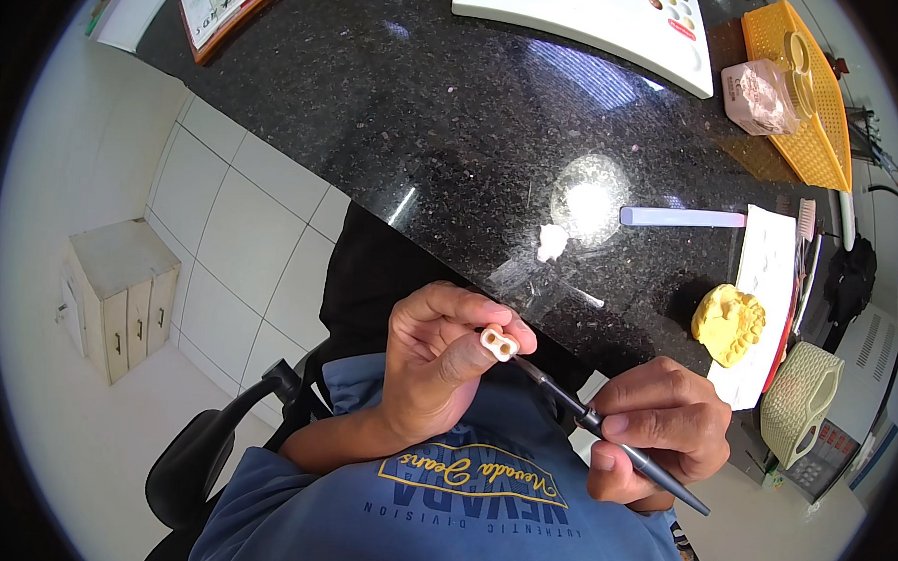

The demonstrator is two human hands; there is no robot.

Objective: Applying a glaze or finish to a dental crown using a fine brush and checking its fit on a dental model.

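My left hand (437,354) pinches a small off-white dental bridge (499,343) between thumb and fingers. Two hollows in the bridge face up. My right hand (661,426) is closed round a slim dark fine-tipped brush (657,469), held like a pen. The brush's thin tip points left and lies close beside the bridge; whether they touch, I cannot tell. On the black counter (425,131) ahead of my hands is a small white lump (552,242). Farther right, a yellow dental cast (728,325) rests partly on a white paper towel (752,375).
A pale purple stick-like handle (683,218) lies near the towel. At the far right stand a yellow basket (830,126) and a pink-filled jar (758,97). A white palette tray (577,23) is at the back, a framed card (221,15) at far left. A cream basket (799,402) stands right.
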